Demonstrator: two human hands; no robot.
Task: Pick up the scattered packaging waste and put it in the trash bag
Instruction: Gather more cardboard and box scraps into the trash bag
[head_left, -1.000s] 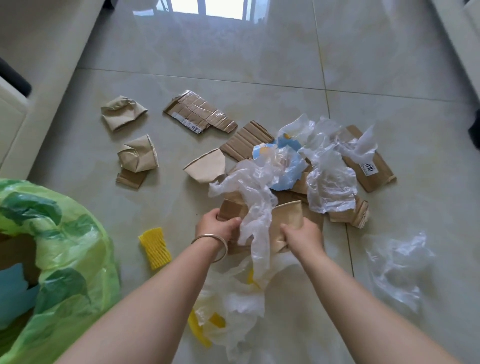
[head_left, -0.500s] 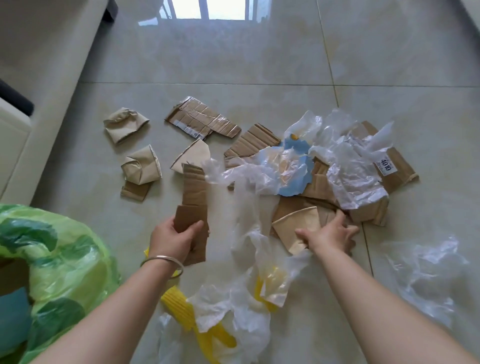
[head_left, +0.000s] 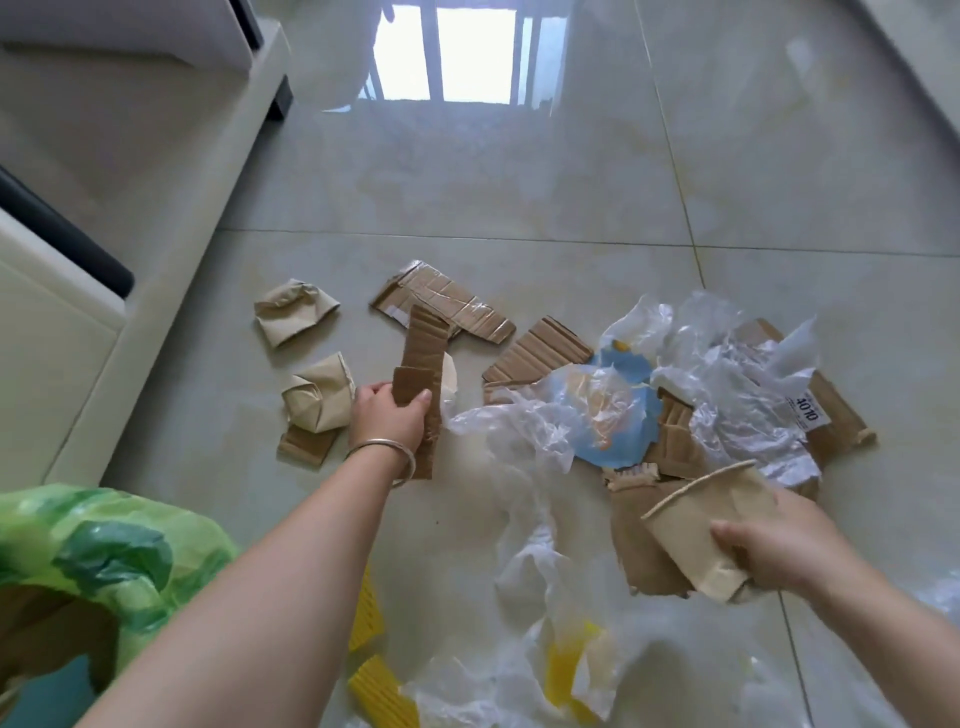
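My left hand (head_left: 387, 418) grips a long brown cardboard strip (head_left: 422, 358), held upright over the floor beside a crushed paper cup (head_left: 318, 397). My right hand (head_left: 774, 545) holds a flattened tan paper cup (head_left: 696, 525) above a cardboard piece (head_left: 641, 561). The green trash bag (head_left: 98, 551) stands open at the lower left. Between my hands a heap of clear plastic film (head_left: 727, 384), a blue sheet (head_left: 618, 415) and cardboard scraps (head_left: 540, 345) covers the tiles.
Another crushed cup (head_left: 293, 310) and a taped cardboard piece (head_left: 447, 301) lie further out. Yellow corrugated pieces (head_left: 382, 693) and white plastic (head_left: 535, 571) lie near my feet. A pale sofa base (head_left: 156, 208) runs along the left.
My left hand has carried the cardboard strip up and to the left, near the crushed cup. My right hand has closed on the flattened cup and lifted it off the pile.
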